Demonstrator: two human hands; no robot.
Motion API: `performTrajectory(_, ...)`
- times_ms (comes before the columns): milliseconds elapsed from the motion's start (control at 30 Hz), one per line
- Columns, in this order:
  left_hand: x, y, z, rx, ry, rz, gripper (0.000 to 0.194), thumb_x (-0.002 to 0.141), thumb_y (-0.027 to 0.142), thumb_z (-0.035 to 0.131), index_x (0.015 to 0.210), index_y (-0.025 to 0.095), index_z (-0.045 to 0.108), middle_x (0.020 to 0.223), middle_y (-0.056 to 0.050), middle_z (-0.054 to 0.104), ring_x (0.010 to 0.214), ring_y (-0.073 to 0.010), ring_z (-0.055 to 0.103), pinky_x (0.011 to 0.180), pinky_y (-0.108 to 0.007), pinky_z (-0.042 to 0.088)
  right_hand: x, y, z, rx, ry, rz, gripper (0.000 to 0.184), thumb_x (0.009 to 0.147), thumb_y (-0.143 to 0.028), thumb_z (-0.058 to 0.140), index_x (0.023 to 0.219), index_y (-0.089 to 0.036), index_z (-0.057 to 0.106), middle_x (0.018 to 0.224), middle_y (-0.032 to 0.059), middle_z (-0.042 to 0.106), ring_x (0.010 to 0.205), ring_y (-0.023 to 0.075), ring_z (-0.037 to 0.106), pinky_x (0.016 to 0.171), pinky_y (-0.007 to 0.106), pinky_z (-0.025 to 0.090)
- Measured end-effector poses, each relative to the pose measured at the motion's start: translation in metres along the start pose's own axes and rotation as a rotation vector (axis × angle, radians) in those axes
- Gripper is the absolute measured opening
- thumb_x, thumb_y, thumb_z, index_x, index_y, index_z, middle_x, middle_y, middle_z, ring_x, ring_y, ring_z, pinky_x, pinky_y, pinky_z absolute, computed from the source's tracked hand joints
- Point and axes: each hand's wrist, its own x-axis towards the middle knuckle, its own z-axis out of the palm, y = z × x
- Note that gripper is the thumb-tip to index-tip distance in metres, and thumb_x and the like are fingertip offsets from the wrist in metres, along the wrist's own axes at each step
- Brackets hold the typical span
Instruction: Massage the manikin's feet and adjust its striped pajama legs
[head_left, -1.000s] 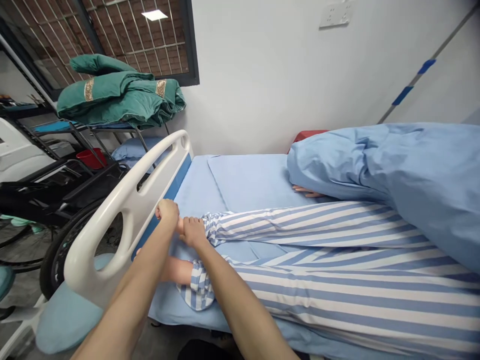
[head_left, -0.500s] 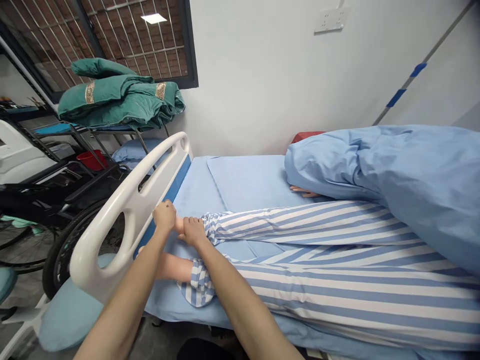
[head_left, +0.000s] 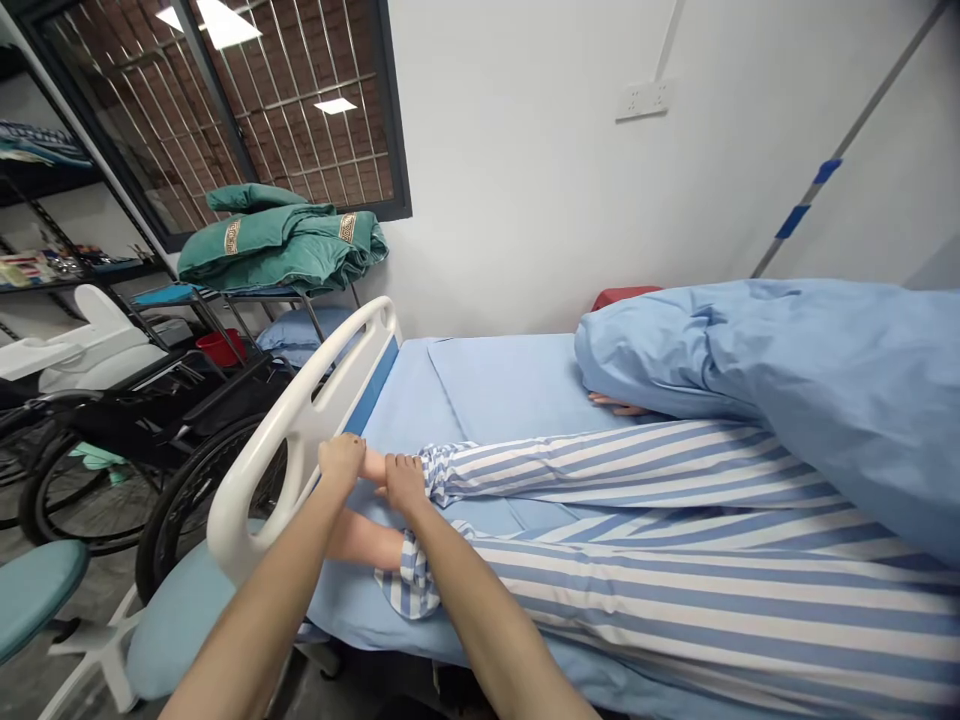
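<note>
A figure in blue-and-white striped trousers (head_left: 675, 540) lies on a bed with a light blue sheet (head_left: 487, 385). Its far foot (head_left: 373, 466) pokes out of the trouser cuff near the white footboard (head_left: 300, 425). My left hand (head_left: 339, 462) is closed round the toe end of that foot. My right hand (head_left: 405, 482) grips the ankle right at the cuff. The near leg's bare shin (head_left: 364, 545) lies lower, partly hidden by my forearms. A light blue duvet (head_left: 787, 370) covers the figure's upper part.
A black wheelchair (head_left: 150, 450) stands left of the footboard, with teal stools (head_left: 37, 595) nearby. Folded green blankets (head_left: 285, 240) rest on a rack under a barred window. A hand (head_left: 619, 405) peeks out from under the duvet. A red object (head_left: 626, 295) lies behind the bedding.
Both hands keep their grip on the far foot. The view has tilted up and shifted left, showing more of the wheelchair and stools.
</note>
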Motion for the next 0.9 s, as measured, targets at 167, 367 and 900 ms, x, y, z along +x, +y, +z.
performTrajectory(167,0.018,0.009,0.001,0.086,-0.020,0.028,0.037,0.087,0.014,0.035,0.097,0.007,0.070,0.092,-0.022,0.068,0.089,-0.0273,0.065,0.073,-0.035,0.048,0.002,0.002,0.004,0.007,0.011,0.008,0.057,0.069,-0.045,0.073,0.111,-0.013,0.052,0.110,0.0145,0.059,0.106,0.0283,0.051,0.094,0.039,0.030)
performTrajectory(367,0.029,0.019,0.013,0.112,-0.021,0.128,0.035,0.081,0.006,0.036,0.093,0.005,0.069,0.086,-0.021,0.067,0.081,-0.0270,0.065,0.067,-0.036,0.048,0.003,0.004,0.011,-0.036,0.045,-0.003,0.058,0.072,-0.046,0.070,0.114,-0.012,0.049,0.112,0.0167,0.056,0.106,0.0284,0.049,0.097,0.042,0.028)
performTrajectory(900,-0.011,0.000,0.039,-0.059,0.267,0.418,0.042,0.089,0.018,0.032,0.126,0.016,0.051,0.136,-0.016,0.046,0.125,-0.0280,0.038,0.102,-0.048,0.029,-0.008,-0.010,0.009,-0.087,0.004,0.071,0.050,0.084,-0.029,0.054,0.128,-0.008,0.042,0.125,0.0213,0.050,0.119,0.0306,0.041,0.104,0.049,0.020)
